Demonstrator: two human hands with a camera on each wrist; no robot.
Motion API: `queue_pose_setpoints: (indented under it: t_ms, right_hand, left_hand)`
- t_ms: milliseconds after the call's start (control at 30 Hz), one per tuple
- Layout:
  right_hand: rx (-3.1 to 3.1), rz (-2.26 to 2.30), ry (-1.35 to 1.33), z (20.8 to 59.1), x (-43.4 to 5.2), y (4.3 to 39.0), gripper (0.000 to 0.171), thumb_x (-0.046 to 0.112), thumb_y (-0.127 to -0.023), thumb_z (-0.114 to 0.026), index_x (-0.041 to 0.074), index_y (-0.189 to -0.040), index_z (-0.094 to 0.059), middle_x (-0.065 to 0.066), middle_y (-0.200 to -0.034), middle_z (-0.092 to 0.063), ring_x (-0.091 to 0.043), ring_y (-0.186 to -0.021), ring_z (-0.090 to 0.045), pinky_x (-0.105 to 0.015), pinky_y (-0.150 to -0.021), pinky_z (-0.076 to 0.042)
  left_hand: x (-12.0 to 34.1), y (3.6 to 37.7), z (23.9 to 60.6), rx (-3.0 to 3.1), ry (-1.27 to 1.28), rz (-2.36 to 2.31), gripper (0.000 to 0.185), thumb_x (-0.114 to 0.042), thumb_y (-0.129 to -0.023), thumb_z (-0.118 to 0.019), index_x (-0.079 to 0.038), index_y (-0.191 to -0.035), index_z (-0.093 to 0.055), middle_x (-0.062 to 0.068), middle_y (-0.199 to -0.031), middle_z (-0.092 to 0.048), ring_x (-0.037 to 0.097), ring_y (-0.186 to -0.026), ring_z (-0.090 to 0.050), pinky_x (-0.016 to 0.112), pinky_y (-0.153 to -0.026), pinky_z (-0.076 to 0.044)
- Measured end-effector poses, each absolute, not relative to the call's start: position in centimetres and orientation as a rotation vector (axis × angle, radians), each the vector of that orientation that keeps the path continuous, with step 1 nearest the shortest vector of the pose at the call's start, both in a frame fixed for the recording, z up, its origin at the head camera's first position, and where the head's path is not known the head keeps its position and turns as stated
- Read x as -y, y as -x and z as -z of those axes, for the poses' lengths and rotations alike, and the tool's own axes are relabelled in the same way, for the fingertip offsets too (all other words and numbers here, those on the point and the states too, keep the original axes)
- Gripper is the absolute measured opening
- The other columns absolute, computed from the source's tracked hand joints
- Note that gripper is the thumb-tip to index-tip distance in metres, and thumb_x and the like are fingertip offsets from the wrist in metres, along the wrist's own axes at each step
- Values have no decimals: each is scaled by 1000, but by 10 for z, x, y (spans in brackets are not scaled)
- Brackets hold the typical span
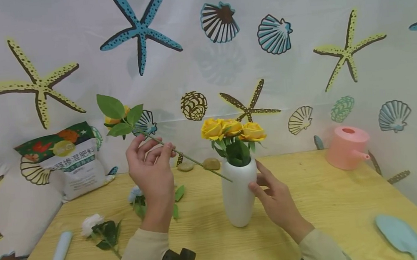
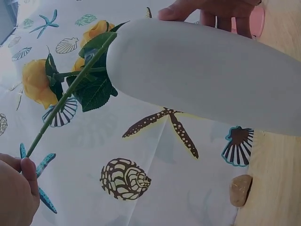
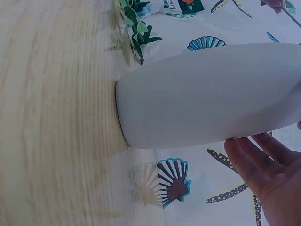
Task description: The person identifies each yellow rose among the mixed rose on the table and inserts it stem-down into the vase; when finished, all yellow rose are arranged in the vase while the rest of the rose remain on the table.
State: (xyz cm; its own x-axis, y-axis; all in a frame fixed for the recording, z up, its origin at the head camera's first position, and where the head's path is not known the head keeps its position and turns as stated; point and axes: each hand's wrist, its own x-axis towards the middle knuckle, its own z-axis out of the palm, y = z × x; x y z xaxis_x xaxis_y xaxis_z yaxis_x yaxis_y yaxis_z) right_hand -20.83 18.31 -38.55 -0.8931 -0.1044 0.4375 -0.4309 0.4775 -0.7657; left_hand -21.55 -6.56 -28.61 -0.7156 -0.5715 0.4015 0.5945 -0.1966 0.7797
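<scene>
Yellow rose stem (image 1: pixel 180 153) is pinched in the left hand (image 1: pixel 152 169), its tip at the white vase (image 1: pixel 239 194) on the desk (image 1: pixel 333 210); the right hand (image 1: pixel 275 199), fingers relaxed, apparently steadies the vase.

My right hand (image 3: pixel 263 169) is cut off by the wrist view's edge, the loose flower's bloom (image 1: pixel 117 118) hides behind its own leaves (only orange peeks through), and the bag's print (image 1: pixel 77 159) is unreadable.

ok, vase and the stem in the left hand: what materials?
White vase: looks like matte ceramic, possibly plastic; smooth, even, no glare. Stem pinched by the left hand: likely artificial, plastic; straight, uniform green, leaves stiff and flat. The right hand rests against the vase.
</scene>
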Motion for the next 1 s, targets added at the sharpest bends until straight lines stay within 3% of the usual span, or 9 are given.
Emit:
queue_pose_setpoints:
  t_ms: [433,600,767,1000]
  right_hand:
    - [2409,-1387,-439,384,-183,208,63,24,-102,-61,19,-159,-33,-15,-129,-68,-31,-118,-67,-42,-91,-60]
    - [2404,-1378,-446,385,-183,208,63,24,-102,-61,18,-159,-34,-15,-128,-68,-31,-117,-67,-42,-91,-60]
    - [2395,-1365,-461,386,-183,208,63,24,-102,-61,18,-158,-34,-15,-127,-69,-30,-116,-68,-36,-89,-60]
    - [2396,-1366,-444,386,-184,208,63,25,-102,-61,18,-158,-35,-14,-126,-69,-29,-116,-68,-35,-90,-60]
  left_hand:
    - [70,252,265,1161,23,1890,51,6,-91,-68,-6,-137,-48,8,-107,-59,17,-79,-66,26,-72,-58]
    - [61,255,264,1203,43,1876,49,6,-92,-67,-3,-136,-48,10,-111,-60,16,-83,-66,27,-74,-58]
    - [58,256,262,1190,70,1840,48,7,-92,-67,-1,-136,-47,4,-108,-60,16,-82,-64,30,-76,-58]
    - [54,254,256,1148,78,1844,46,6,-91,-68,-4,-132,-49,3,-106,-61,16,-80,-64,30,-75,-58]
